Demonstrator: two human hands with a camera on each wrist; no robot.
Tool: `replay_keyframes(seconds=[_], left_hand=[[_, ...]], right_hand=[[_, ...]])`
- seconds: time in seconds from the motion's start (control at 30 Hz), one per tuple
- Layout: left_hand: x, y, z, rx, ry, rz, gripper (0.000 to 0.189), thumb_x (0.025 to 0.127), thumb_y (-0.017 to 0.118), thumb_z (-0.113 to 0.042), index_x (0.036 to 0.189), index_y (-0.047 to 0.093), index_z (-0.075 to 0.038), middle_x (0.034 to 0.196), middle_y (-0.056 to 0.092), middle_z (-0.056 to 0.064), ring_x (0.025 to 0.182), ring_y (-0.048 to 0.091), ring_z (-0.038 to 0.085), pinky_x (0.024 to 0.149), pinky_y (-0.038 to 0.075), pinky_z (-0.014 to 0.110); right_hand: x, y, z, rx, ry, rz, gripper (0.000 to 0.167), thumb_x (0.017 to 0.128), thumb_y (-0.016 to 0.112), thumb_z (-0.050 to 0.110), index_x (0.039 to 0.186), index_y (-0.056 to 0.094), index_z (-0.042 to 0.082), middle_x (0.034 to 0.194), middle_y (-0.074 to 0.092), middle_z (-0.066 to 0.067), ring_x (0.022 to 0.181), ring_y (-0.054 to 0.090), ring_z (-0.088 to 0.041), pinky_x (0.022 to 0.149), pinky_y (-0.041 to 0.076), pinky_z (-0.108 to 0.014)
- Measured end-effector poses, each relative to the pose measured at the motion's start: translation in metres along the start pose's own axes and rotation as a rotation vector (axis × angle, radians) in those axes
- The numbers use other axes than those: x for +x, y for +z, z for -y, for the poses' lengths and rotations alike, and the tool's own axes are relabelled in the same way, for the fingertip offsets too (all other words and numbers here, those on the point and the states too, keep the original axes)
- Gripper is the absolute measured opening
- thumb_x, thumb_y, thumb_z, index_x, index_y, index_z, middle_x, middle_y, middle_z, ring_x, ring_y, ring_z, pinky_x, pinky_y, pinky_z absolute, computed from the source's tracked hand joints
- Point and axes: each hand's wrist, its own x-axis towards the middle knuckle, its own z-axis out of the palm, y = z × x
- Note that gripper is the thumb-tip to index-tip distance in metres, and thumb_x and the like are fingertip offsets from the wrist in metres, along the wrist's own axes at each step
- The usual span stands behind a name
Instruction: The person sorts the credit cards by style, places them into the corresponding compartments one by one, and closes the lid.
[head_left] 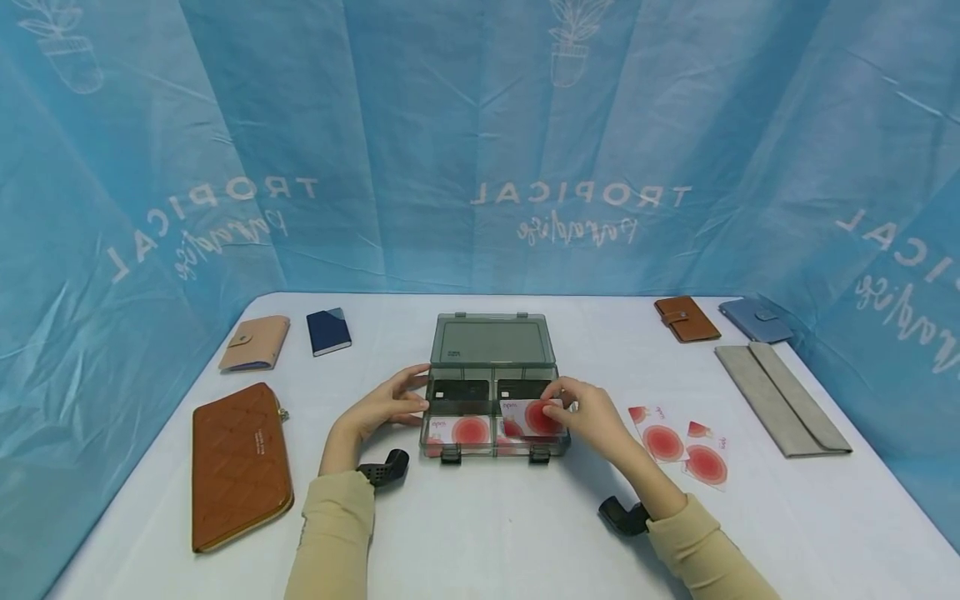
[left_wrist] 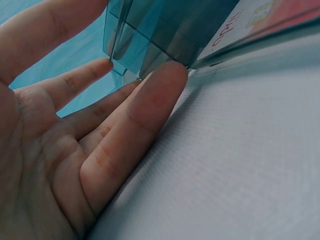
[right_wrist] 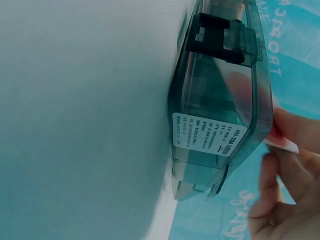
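A clear grey plastic box (head_left: 491, 342) stands in the middle of the table with its lid raised at the back. Dark cards (head_left: 461, 390) fill its two rear compartments. In the front left compartment lies a red-and-white card (head_left: 450, 430). My right hand (head_left: 596, 417) pinches another red-and-white card (head_left: 519, 410) by its right edge, over the front right compartment, where more red and white shows beneath. With extended fingers, my left hand (head_left: 380, 405) touches the box's left side. In the right wrist view, only an edge of the pinched card (right_wrist: 284, 142) shows past the box wall.
Two loose red-and-white cards (head_left: 663, 443) lie right of the box. Further right are a grey flap pouch (head_left: 780, 400), a brown wallet (head_left: 688, 319) and a blue wallet (head_left: 756, 320). On the left are a brown zip wallet (head_left: 240, 467), a beige wallet (head_left: 255, 343) and a navy booklet (head_left: 327, 331).
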Motion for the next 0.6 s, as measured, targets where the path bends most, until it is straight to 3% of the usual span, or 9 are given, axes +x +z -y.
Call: replay_keyframes(seconds=[0.1, 0.3, 0.6], left_hand=[[-0.0001, 0.0003, -0.0009, 0.000, 0.001, -0.001, 0.075, 0.086, 0.064, -0.015, 0.147, 0.022, -0.014, 0.150, 0.022, 0.017, 0.101, 0.054, 0.022, 0.085, 0.051, 0.041], [-0.0009, 0.0005, -0.0023, 0.005, 0.002, 0.000, 0.075, 0.085, 0.064, -0.016, 0.147, 0.022, -0.014, 0.150, 0.022, 0.018, 0.103, 0.054, 0.022, 0.085, 0.051, 0.041], [-0.0008, 0.0003, -0.0012, 0.000, 0.002, 0.002, 0.075, 0.085, 0.064, -0.017, 0.147, 0.022, -0.014, 0.150, 0.022, 0.018, 0.104, 0.054, 0.023, 0.086, 0.050, 0.041]], right_hand=[[0.0000, -0.0005, -0.0002, 0.001, -0.012, 0.008, 0.012, 0.080, 0.071, 0.008, 0.088, 0.064, 0.015, 0.075, 0.061, 0.002, 0.071, 0.052, -0.015, 0.057, 0.043, -0.028], [-0.0002, 0.0013, -0.0026, -0.142, -0.098, 0.080, 0.012, 0.080, 0.070, 0.005, 0.085, 0.069, 0.016, 0.083, 0.066, 0.004, 0.080, 0.054, -0.014, 0.072, 0.047, -0.032], [-0.0028, 0.0008, -0.0014, -0.233, -0.133, 0.058, 0.015, 0.079, 0.071, 0.006, 0.088, 0.073, 0.018, 0.084, 0.060, 0.002, 0.082, 0.053, -0.018, 0.069, 0.045, -0.033]])
